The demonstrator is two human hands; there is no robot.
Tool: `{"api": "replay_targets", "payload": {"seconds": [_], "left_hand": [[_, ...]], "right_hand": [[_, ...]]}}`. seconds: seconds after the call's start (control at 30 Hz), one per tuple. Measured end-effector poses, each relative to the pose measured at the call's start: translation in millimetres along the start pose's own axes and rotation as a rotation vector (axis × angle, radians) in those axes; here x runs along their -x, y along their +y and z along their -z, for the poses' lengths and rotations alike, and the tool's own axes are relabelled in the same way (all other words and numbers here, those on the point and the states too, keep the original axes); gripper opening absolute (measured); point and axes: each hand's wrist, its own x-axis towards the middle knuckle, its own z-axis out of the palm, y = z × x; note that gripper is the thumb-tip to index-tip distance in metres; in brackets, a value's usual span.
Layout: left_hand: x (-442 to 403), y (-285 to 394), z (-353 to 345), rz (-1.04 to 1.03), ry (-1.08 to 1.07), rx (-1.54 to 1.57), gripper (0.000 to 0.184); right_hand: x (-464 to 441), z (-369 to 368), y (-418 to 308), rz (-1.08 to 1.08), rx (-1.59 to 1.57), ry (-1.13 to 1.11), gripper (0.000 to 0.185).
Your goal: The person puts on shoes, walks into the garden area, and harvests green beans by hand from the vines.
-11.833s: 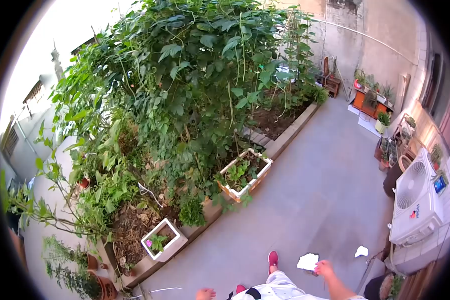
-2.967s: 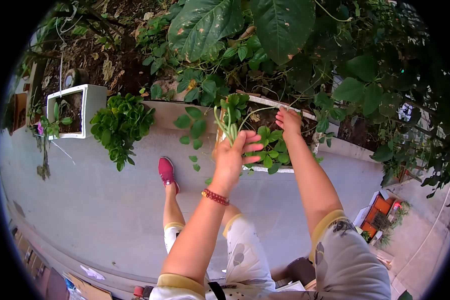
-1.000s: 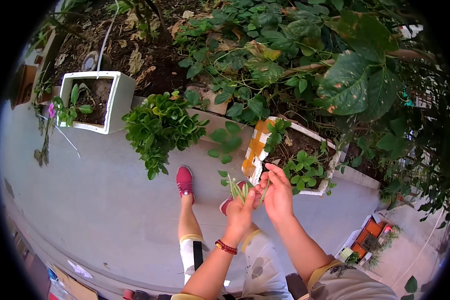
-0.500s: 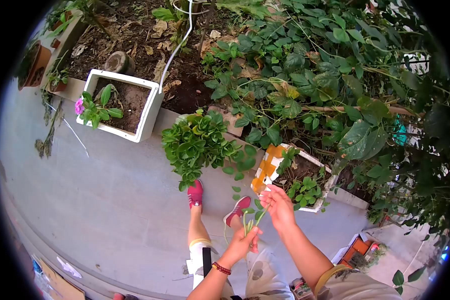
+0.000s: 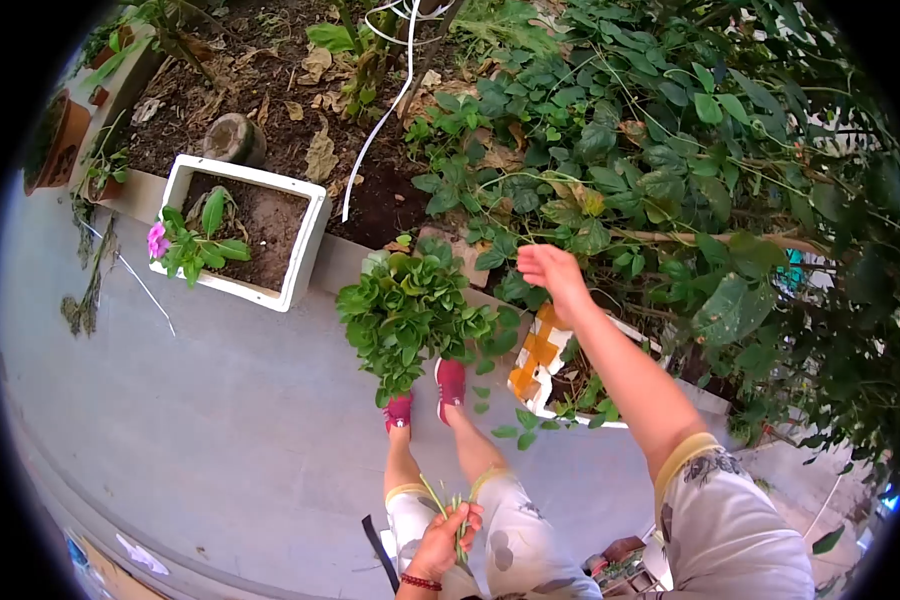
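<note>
"Green pods (image 5: 435, 497), a small bunch: where are they exactly?"

"In the left hand (image 5: 440, 545), low before the trousers (image 5: 515, 535), above the grey floor (image 5: 240, 420) and well apart from the bed's front edge (image 5: 345, 262). This grip is wrapped around them, with the tips standing out of it."

"Why so, do you think?"

"I suppose one hand gathers the bunch so that the other is free. The right hand (image 5: 555, 280) is stretched toward the leafy vines (image 5: 590, 150); its grip is spread forward, and I see nothing in it."

"And what stands around?"

"At the front edge, a bushy plant (image 5: 410, 310) hangs over the floor. To its left sits a white box (image 5: 308, 255) with a pink flower (image 5: 158, 240), to its right a taped box (image 5: 540, 350), partly covered by the right arm (image 5: 630, 380). Probably the edge makes them easy to reach."

"Which kind of room?"

"It seems an outdoor yard, with brown soil (image 5: 280, 110) behind this edge and a clay pot (image 5: 67, 148) beside the bed's left edge (image 5: 128, 95)."
</note>
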Motion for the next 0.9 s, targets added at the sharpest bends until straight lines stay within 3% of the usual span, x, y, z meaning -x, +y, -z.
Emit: {"api": "replay_targets", "payload": {"seconds": [0.2, 0.3, 0.4, 0.47, 0.57, 0.67, 0.9], "left_hand": [[-35, -5, -4, 0.006, 0.045, 0.055, 0.027], [-55, -19, 12, 0.034, 0.033, 0.077, 0.027], [-62, -10, 2, 0.075, 0.102, 0.067, 0.028], [-65, -3, -5, 0.096, 0.22, 0.005, 0.034], [-79, -6, -1, 0.063, 0.067, 0.074, 0.028], [-78, -8, -6, 0.026, 0.078, 0.036, 0.028], [-63, -2, -40, -0.034, 0.04, 0.028, 0.028]], "right_hand": [[-154, 46, -1, 0.002, -0.424, 0.598, 0.033], [-181, 68, -7, -0.142, -0.422, 0.796, 0.046], [-199, 81, -4, -0.143, -0.423, 0.731, 0.048], [-212, 89, 2, -0.025, -0.415, 0.576, 0.043], [-207, 85, 2, 0.178, -0.393, 0.346, 0.04], [-188, 78, 7, 0.108, -0.6, 0.154, 0.038], [-29, 46, 11, -0.116, -0.74, 0.0, 0.027]]}}
